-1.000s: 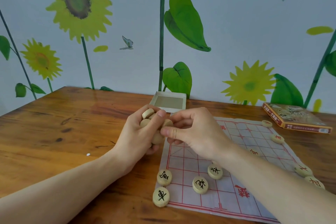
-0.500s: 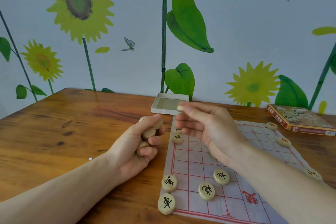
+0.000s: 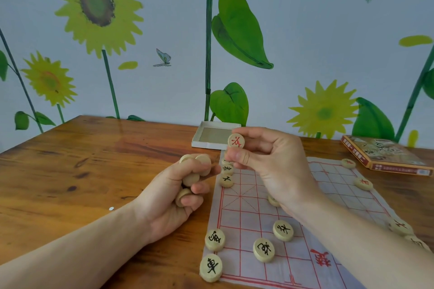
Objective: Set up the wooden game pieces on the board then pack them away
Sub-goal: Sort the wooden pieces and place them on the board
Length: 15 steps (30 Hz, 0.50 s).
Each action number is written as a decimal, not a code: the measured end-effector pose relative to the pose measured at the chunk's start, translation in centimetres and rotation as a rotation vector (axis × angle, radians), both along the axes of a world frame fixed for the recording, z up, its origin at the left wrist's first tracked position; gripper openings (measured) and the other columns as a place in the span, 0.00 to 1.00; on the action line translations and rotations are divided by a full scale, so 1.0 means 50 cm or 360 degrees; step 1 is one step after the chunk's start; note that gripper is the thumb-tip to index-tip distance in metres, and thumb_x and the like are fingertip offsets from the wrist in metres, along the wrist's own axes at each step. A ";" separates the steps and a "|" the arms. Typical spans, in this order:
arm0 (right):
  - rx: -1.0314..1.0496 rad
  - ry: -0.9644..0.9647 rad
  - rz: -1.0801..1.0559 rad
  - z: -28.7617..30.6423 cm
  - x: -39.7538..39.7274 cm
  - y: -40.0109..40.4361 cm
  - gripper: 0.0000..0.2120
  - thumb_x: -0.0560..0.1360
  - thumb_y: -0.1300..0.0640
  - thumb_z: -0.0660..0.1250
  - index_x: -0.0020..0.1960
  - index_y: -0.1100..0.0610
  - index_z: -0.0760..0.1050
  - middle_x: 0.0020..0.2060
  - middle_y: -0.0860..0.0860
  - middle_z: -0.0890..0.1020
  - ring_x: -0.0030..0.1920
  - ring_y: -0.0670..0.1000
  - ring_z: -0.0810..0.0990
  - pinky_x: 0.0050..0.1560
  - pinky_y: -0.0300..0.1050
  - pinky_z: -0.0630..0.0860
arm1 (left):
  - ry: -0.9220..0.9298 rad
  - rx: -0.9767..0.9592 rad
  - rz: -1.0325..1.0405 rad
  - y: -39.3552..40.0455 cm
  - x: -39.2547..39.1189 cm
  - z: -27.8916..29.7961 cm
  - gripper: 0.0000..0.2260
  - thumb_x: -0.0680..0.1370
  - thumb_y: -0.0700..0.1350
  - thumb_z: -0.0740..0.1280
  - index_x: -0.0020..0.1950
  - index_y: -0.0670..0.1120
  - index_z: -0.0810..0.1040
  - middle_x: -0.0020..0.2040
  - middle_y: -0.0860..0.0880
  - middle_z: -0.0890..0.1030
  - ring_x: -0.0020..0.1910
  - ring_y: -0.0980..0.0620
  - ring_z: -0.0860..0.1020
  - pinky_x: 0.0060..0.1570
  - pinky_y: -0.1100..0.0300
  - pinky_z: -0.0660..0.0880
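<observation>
1. Half a second ago the right hand (image 3: 270,162) was pinching a piece edge-on, so only a sliver was showing; now it is turning the red-marked piece (image 3: 236,141) face-up toward the camera, pinching it between thumb and fingertips above the far left corner of the board (image 3: 305,230).
2. The left hand (image 3: 178,192) is staying clenched round a handful of blank-sided pieces (image 3: 195,166), resting on the surface (image 3: 82,183) just left of the board — much as before.
3. The pieces are showing as round, flat wooden discs, pale and smooth, with carved characters inked black or red. The board is reading as a thin, slightly creased sheet printed with a red grid.
4. Three black-marked pieces (image 3: 226,179) are lying in a short column just below the right hand's thumb, the farthest one partly hidden by it. Four more black pieces (image 3: 283,230) are sitting below the right wrist, one overhanging the board's near left corner.
5. Red pieces (image 3: 363,183) are lying to the right of the right hand; two near the forearm are partly covered and hard to read.
6. An open white box tray (image 3: 212,137) is sitting beyond the right hand's fingers; a printed box lid (image 3: 385,155) is lying far to the right.
7. How many pieces the left hand is holding — I cannot tell.
</observation>
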State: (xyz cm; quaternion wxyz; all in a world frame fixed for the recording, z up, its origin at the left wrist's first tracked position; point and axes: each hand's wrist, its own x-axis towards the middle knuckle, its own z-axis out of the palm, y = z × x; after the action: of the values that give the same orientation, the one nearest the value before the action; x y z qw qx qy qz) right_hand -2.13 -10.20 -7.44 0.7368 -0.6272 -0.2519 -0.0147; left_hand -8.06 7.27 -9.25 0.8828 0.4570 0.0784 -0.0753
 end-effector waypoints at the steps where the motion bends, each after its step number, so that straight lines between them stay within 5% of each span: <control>1: 0.0008 0.0004 -0.0003 0.001 0.000 0.000 0.16 0.67 0.70 0.78 0.51 0.57 0.84 0.40 0.57 0.88 0.39 0.54 0.87 0.40 0.43 0.84 | -0.0003 -0.0003 -0.0005 0.000 0.000 0.000 0.10 0.71 0.38 0.69 0.51 0.44 0.75 0.43 0.45 0.79 0.26 0.58 0.67 0.18 0.70 0.60; 8: -0.0105 -0.0070 -0.0038 0.002 0.006 -0.008 0.17 0.64 0.68 0.81 0.49 0.59 0.81 0.41 0.56 0.88 0.42 0.54 0.88 0.43 0.42 0.83 | -0.0013 -0.0022 -0.0009 0.000 0.000 0.005 0.13 0.72 0.40 0.69 0.55 0.43 0.76 0.43 0.44 0.77 0.27 0.57 0.68 0.19 0.70 0.60; 15: -0.0325 -0.0236 -0.0147 0.007 0.023 -0.023 0.13 0.67 0.46 0.77 0.49 0.51 0.86 0.41 0.49 0.88 0.42 0.46 0.84 0.43 0.41 0.79 | -0.0030 0.0026 -0.0112 0.001 -0.004 0.006 0.08 0.75 0.43 0.67 0.53 0.42 0.76 0.41 0.44 0.78 0.24 0.57 0.66 0.16 0.70 0.61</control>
State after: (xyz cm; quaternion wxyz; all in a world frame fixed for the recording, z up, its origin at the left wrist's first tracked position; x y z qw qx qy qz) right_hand -0.98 -11.33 -7.11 0.6471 -0.7071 -0.2766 -0.0691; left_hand -8.27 7.34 -8.94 0.8765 0.4674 0.0546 -0.1014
